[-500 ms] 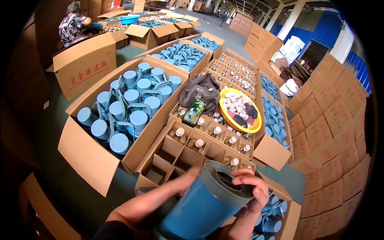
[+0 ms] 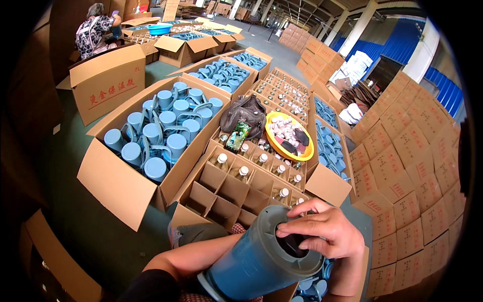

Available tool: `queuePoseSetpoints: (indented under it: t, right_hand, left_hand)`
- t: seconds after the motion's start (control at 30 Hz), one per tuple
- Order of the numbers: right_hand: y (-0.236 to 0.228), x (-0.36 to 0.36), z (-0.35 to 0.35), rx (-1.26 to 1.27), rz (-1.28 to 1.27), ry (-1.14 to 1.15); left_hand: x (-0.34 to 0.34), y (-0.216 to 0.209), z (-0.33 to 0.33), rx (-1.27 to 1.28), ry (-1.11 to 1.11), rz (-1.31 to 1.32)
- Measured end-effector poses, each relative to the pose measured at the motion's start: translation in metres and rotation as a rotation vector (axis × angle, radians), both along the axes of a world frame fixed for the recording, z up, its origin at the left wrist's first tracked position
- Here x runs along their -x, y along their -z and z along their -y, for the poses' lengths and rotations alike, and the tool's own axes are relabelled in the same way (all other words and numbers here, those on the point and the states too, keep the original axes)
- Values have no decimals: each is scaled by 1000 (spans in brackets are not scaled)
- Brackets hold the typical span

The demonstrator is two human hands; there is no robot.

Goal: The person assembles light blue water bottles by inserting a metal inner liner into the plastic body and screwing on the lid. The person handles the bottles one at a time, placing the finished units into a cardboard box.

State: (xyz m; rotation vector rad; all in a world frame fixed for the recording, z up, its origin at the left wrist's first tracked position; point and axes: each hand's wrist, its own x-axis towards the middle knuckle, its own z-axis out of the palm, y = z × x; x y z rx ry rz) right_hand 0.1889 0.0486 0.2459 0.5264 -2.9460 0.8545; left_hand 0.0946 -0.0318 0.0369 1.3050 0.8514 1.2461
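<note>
A blue thermos casing [image 2: 246, 267] lies tilted in front of me, its grey end with a round opening facing up and to the right. My right hand [image 2: 329, 229] bends over that end, thumb and fingers reaching into the opening. The fingers close around something dark there, too shadowed to make out. My left forearm passes behind the casing; the left hand itself is hidden by it. Just beyond stands a divided carton [image 2: 234, 189], with clear bottle liners [image 2: 241, 173] with white caps in some compartments and others vacant.
Left is a carton of blue thermos casings [image 2: 176, 146]. A yellow basin [image 2: 311, 151] of small pale pieces, a dark bag [image 2: 244, 117] and a phone [image 2: 238, 136] rest on the bottle cartons. Stacked cartons [image 2: 397, 196] line the right. Another person [image 2: 95, 32] sits far left.
My right hand has shifted from the rim, and its fingers now reach into the opening. The view has moved slightly. The person at far left has raised an arm.
</note>
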Motion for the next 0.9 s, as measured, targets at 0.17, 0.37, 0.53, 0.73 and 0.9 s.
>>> queuePoseSetpoints:
  t: [0.17, 0.37, 0.53, 0.73, 0.9]
  right_hand:
    - [-15, -14, 20, -175, -110, -33]
    - [-25, -11, 45, -23, -196, -365]
    - [-26, 0, 57, 33, -123, -386]
    - [-18, -9, 54, -43, -173, -196]
    - [1, -19, 39, -101, -233, 0]
  left_hand:
    - [-17, -6, 5, -32, 23, -37]
    - [-31, -11, 13, -56, 38, -69]
    - [-34, -11, 19, -55, 28, -87]
    - [-32, -9, 25, -49, 11, -94]
    - [-22, -4, 36, -41, -16, -104]
